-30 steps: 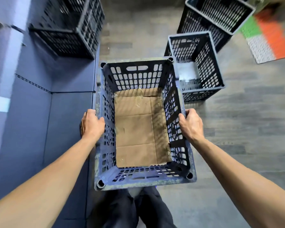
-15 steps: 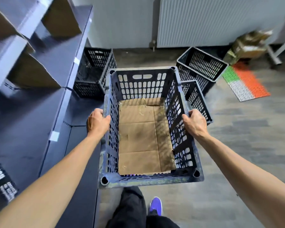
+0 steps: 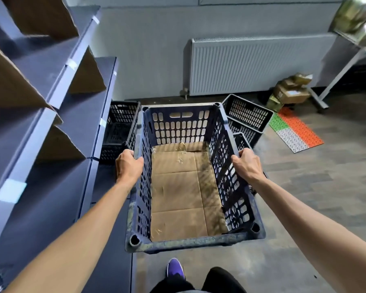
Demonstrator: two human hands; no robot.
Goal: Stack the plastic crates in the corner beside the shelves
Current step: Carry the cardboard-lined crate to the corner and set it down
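I hold a dark blue plastic crate (image 3: pixel 184 242) lined with brown cardboard, lifted in front of me at about waist height. My left hand (image 3: pixel 128 166) grips its left rim and my right hand (image 3: pixel 246 164) grips its right rim. Another dark crate (image 3: pixel 119 125) stands on the floor in the corner beside the shelves, just beyond the held crate's far left corner. Two more crates lie to the right: a larger one (image 3: pixel 246 115) near the radiator and a smaller one (image 3: pixel 240 140) mostly hidden behind the crate I carry.
Dark blue shelves (image 3: pixel 51 127) with cardboard dividers run along my left. A white radiator (image 3: pixel 256 64) hangs on the far wall. Cardboard boxes (image 3: pixel 290 92), a green, white and orange mat (image 3: pixel 294 132) and a metal table leg (image 3: pixel 342 70) lie at the right. My purple shoe (image 3: pixel 174 268) is below.
My view has tilted up from the floor to the wall and radiator. The held crate has risen and moved toward the corner crate, with both hands still on its rims.
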